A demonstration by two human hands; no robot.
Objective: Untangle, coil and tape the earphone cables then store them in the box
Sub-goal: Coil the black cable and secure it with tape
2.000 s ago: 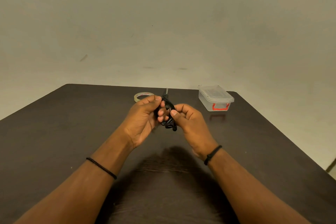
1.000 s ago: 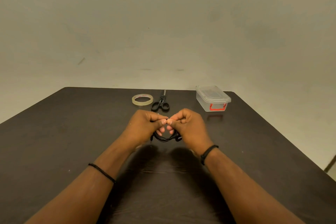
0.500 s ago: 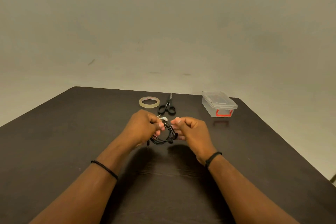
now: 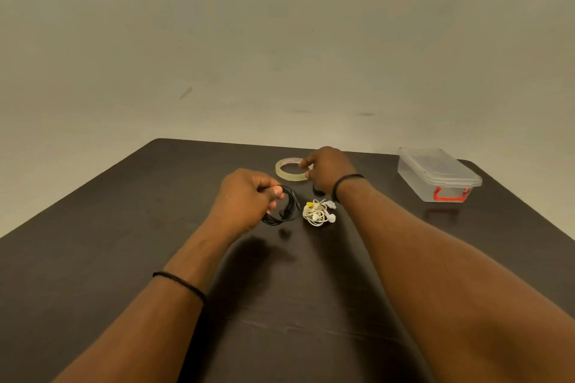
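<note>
1. Left hand [image 4: 245,199] fingers clenched round black earphone coil [image 4: 284,205], mid-worktop, kept from unwinding.
2. Right hand [image 4: 329,168] at tape roll [image 4: 291,168] near far edge; grip on it: cannot tell.
3. White earphone tangle [image 4: 319,213] beside coil, waiting.
4. Box [image 4: 435,174] at far right corner, lid on.

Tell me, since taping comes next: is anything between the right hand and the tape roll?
Nothing visible: the right hand is already at the tape roll, fingertips at its rim. The white earphones lie nearer, beside the wrist.
</note>
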